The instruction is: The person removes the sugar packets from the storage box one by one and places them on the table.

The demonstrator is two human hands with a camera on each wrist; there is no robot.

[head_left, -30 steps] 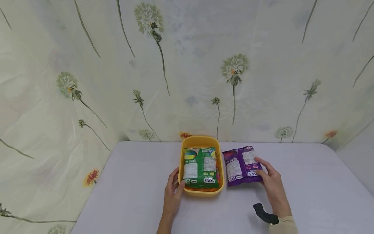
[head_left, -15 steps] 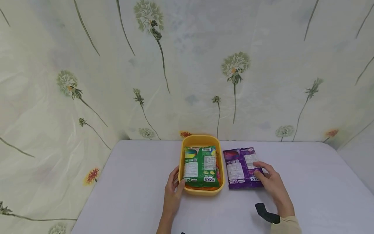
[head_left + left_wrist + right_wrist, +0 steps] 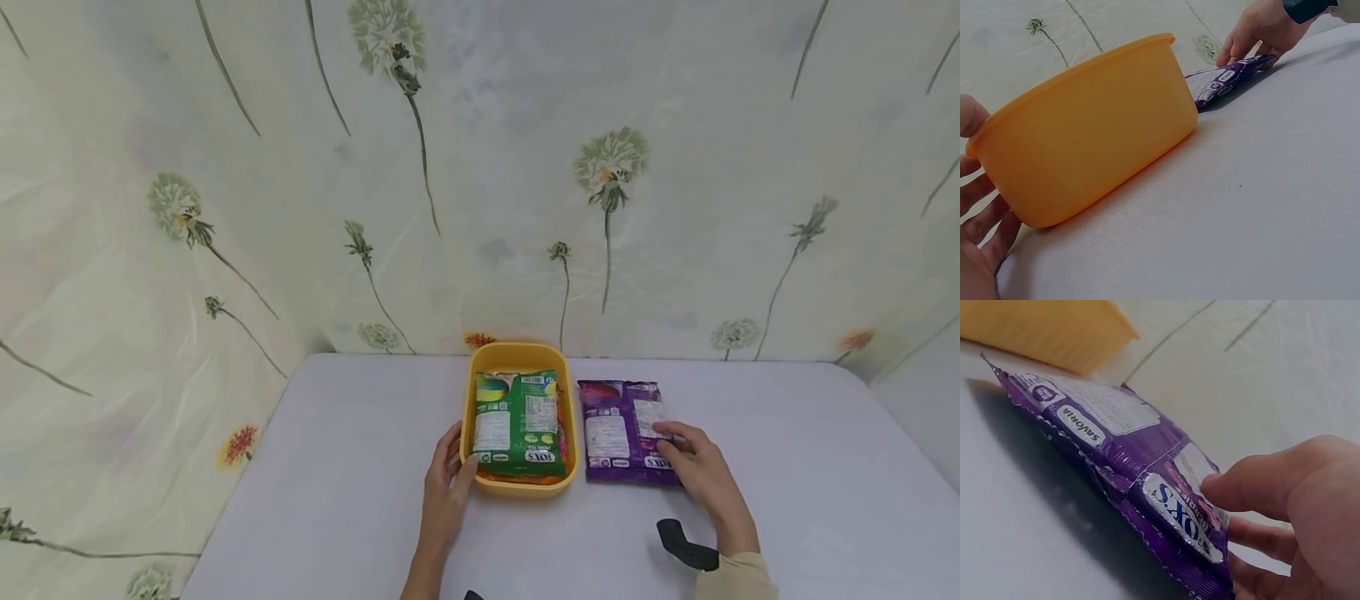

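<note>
A purple candy bag (image 3: 621, 433) marked FOX'S lies back side up just right of a yellow plastic container (image 3: 522, 490). My right hand (image 3: 705, 467) pinches the bag's right edge, thumb on top and the other fingers behind and below it. In the right wrist view the bag's near edge (image 3: 1116, 481) casts a shadow on the white cloth. My left hand (image 3: 446, 492) holds the container at its front left, with the thumb at the rim and the fingers spread along the outer wall. Inside the container a green candy bag (image 3: 517, 425) lies on top of orange and pink packaging, mostly hidden.
The table has a white cloth (image 3: 360, 467). Behind it and at the left hangs a pale curtain (image 3: 495, 167) printed with dandelions. A black curved piece (image 3: 686, 546) sits at the right wrist, beside a beige sleeve (image 3: 735, 579).
The purple bag has turned from tilted to nearly square beside the container and lowered slightly, my right hand moving with it. My left hand stays at the container.
</note>
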